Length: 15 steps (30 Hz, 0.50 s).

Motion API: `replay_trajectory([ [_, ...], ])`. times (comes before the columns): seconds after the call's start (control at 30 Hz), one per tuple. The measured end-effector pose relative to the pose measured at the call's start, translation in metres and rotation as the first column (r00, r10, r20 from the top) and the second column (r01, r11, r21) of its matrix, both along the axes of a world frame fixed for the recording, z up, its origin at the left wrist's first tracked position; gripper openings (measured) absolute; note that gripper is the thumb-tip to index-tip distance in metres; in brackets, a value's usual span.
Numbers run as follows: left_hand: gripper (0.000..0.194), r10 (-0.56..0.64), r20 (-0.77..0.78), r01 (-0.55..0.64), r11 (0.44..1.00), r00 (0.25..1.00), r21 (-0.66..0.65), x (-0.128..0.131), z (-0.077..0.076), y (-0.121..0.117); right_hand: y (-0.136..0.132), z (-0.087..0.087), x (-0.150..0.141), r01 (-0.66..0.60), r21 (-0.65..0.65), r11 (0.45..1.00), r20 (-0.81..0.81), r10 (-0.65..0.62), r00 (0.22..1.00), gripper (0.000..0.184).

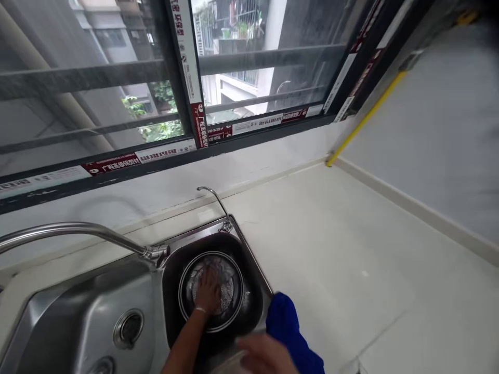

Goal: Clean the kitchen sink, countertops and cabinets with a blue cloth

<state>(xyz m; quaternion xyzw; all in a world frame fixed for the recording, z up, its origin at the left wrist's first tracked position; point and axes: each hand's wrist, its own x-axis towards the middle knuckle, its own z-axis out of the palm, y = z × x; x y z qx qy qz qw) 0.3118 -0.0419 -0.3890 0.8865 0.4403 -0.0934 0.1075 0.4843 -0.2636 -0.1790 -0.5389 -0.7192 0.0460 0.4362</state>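
Note:
A round vessel (235, 310) with a shiny rim and a dotted, perforated-looking middle sits in the right sink basin (255, 304). My left hand (208, 291) reaches down into it, fingers stretched out over its bottom; the fingertips are blurred among shiny glints. Low in the view, my right hand (267, 353) is smeared by motion in front of the sink's near edge, and its fingers are not clear. Just beyond it, a bright blue cloth-like thing (286, 322) lies over the sink's right corner and the counter.
A large curved faucet (97, 228) stands between the basins, and a thin one (218, 200) rises at the back right corner. The left basin (97, 291) has a drain (129, 327). Pale counter (331, 249) extends right to the wall, beside a yellow pipe (366, 119). Windows are behind.

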Motion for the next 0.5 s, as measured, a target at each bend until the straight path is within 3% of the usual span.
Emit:
replay_trajectory([
  [0.03, 0.070, -0.084, -0.003, 0.084, 0.996, 0.996, -0.040, -0.001, 0.003, -0.003, 0.010, 0.006, 0.033, -0.001, 0.021, 1.000, -0.015, 0.001, 1.000, 0.041],
  [0.13, 0.076, -0.315, 0.008, 0.311, 0.932, 0.949, -0.185, 0.002, 0.012, -0.009, 0.048, 0.009, 0.142, 0.323, 0.033, 0.946, 0.034, -0.324, 0.945, 0.037],
  [0.17, 0.076, -0.313, 0.007, 0.308, 0.930, 0.950, -0.200, 0.004, 0.013, -0.009, 0.062, 0.003, 0.176, 0.397, 0.017, 0.918, 0.112, -0.396, 0.911, 0.039],
  [0.23, 0.072, -0.149, -0.013, 0.145, 0.977, 0.989, -0.155, 0.010, 0.013, -0.011, 0.087, -0.019, 0.229, 0.431, 0.024, 0.902, 0.259, -0.422, 0.869, 0.046],
  [0.3, 0.069, 0.124, -0.040, -0.126, 0.991, 0.991, -0.053, 0.018, 0.008, -0.018, 0.102, -0.047, 0.259, 0.413, 0.004, 0.911, 0.341, -0.389, 0.856, 0.054],
  [0.37, 0.068, 0.240, -0.035, -0.240, 0.971, 0.970, 0.014, 0.027, -0.002, -0.028, 0.106, -0.074, 0.271, 0.409, -0.010, 0.912, 0.363, -0.378, 0.852, 0.059],
  [0.4, 0.068, 0.195, -0.016, -0.194, 0.981, 0.981, 0.017, 0.031, -0.007, -0.032, 0.106, -0.084, 0.274, 0.413, -0.014, 0.911, 0.362, -0.381, 0.851, 0.061],
  [0.5, 0.071, -0.124, 0.082, 0.127, 0.992, 0.989, -0.028, 0.033, -0.017, -0.031, 0.103, -0.098, 0.275, 0.413, -0.023, 0.910, 0.359, -0.378, 0.854, 0.060],
])
